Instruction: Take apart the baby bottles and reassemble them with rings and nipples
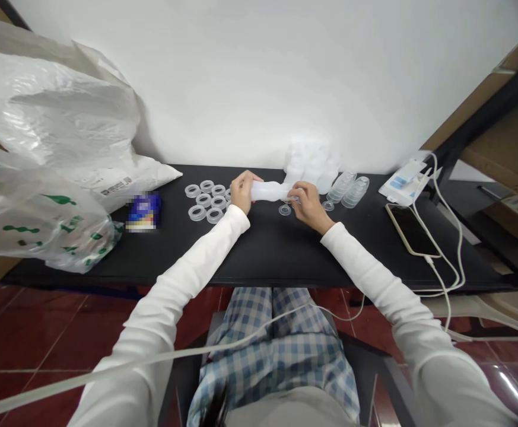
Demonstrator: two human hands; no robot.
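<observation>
As the flat black worktop [276,255] spreads below, the translucent white, waisted plastic bottle [270,191] is best steadied lightly, without denting its wall. It lies crosswise between the left hand [241,193], grasping one end, and the right hand [310,207], pinching the other near a clear, round plastic piece [285,210].

Left of the left hand [241,193], a blurred blue packet [143,210] lay on the bench [263,249]; farther left slumped a white bag [49,110] and a clear bag [27,207] printed in green. Right of the right hand [310,206] lay a white-and-blue item [404,181], a phone [412,230] on a white cable [428,260] and, farther out, a cardboard box [508,142].
</observation>
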